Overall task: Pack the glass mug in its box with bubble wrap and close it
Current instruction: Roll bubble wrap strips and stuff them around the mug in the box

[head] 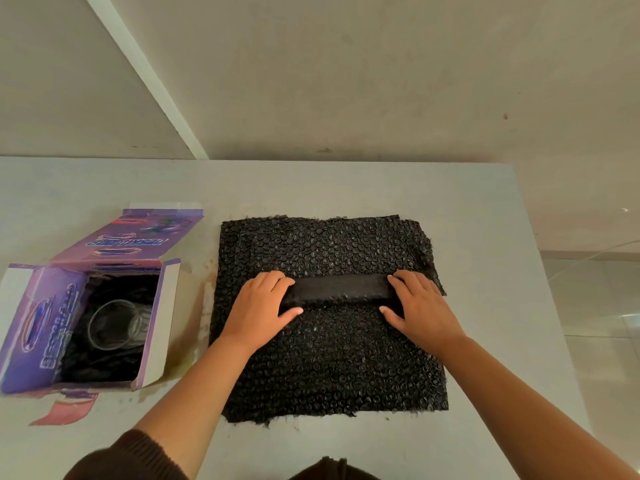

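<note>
While both hands work at the middle of a grey table (485, 209), a square sheet of black bubble wrap (332, 362) lies flat in front of the person. Across the sheet's middle runs a narrow rolled or folded band of the same black wrap (341, 289), its long axis going left to right. The left hand (258, 308) grips the band's left end, fingers curled over the top and thumb tucked beneath. The right hand (420, 303) grips the right end the same way. The hands are apart, one clamped on each end.

Well off to the left stands an open purple printed cardboard box (34, 327), its flaps (171, 320) spread wide. Inside, a clear glass mug (116, 325) lies on its side with its mouth facing up toward the camera, nestled on what looks like more dark wrap, though the box's interior is shadowed and hard to read.

The mug therefore sits to the left of both hands, apart from them, and the left hand is clearly the nearer one. The band's long axis points roughly toward the box. By my judgement, the band is likely meant as padding, so the coming move would carry it leftward to the box opening before the flaps are shut.
</note>
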A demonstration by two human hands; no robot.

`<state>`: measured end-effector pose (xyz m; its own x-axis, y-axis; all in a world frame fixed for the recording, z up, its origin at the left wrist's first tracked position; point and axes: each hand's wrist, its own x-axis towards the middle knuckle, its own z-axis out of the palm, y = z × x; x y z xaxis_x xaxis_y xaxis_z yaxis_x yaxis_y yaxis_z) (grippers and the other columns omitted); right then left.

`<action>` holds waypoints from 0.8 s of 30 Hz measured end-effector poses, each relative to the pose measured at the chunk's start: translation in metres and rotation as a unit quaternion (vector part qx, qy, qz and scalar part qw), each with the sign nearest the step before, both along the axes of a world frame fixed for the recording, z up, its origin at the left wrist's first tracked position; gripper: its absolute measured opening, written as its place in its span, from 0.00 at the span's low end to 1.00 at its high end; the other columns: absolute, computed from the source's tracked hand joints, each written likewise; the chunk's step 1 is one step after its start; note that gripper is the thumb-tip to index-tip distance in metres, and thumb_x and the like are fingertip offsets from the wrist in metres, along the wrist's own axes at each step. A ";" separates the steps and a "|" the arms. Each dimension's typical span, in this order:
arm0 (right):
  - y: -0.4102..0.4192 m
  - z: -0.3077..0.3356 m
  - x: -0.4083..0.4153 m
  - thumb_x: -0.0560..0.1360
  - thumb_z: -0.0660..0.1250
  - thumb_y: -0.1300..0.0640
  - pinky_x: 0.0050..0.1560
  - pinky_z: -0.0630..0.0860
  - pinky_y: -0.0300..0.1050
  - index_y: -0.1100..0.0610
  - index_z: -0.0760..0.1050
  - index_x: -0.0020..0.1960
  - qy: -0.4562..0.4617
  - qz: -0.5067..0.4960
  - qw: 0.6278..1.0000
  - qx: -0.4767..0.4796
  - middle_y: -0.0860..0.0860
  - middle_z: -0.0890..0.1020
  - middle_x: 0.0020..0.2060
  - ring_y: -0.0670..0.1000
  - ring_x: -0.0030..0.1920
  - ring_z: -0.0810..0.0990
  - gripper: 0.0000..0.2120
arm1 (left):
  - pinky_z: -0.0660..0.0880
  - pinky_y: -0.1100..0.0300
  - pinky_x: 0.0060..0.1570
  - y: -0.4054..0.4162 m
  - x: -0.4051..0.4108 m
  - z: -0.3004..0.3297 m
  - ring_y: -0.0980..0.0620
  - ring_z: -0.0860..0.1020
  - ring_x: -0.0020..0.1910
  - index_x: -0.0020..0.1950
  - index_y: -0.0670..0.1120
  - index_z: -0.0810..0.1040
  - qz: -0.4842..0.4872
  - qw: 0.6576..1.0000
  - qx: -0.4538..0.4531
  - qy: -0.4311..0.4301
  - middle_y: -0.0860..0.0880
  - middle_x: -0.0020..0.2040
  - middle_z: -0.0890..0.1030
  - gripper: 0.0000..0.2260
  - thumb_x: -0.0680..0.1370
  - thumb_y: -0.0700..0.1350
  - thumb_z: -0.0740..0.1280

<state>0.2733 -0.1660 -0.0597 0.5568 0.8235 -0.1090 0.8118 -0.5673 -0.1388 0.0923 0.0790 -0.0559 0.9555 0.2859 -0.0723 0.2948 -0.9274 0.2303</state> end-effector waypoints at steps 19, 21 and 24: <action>0.052 0.014 0.048 0.67 0.74 0.58 0.53 0.67 0.56 0.58 0.76 0.50 -0.108 -0.045 0.993 0.016 0.55 0.76 0.50 0.59 0.51 0.71 0.14 | 0.74 0.53 0.42 0.034 0.060 0.013 0.46 0.77 0.46 0.49 0.44 0.78 -0.049 0.997 0.058 -0.030 0.47 0.47 0.79 0.04 0.75 0.41 0.69; 0.052 0.011 0.045 0.65 0.74 0.62 0.54 0.68 0.55 0.59 0.78 0.50 -0.123 -0.001 0.992 0.001 0.55 0.77 0.49 0.58 0.51 0.73 0.14 | 0.75 0.53 0.44 0.032 0.058 0.014 0.46 0.78 0.47 0.50 0.44 0.80 -0.036 0.998 0.040 -0.033 0.47 0.48 0.80 0.08 0.78 0.47 0.65; 0.051 0.012 0.045 0.73 0.66 0.50 0.58 0.70 0.54 0.60 0.77 0.57 -0.071 0.020 0.997 -0.017 0.54 0.78 0.53 0.57 0.54 0.75 0.17 | 0.75 0.52 0.52 0.032 0.055 0.017 0.48 0.76 0.55 0.59 0.44 0.78 -0.027 0.999 0.022 0.010 0.48 0.56 0.79 0.24 0.75 0.61 0.62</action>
<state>0.3186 -0.1146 -0.0480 0.5348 0.8428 -0.0604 0.8443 -0.5358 -0.0017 0.1470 0.1111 -0.0392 0.9680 0.2379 -0.0795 0.2488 -0.9508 0.1845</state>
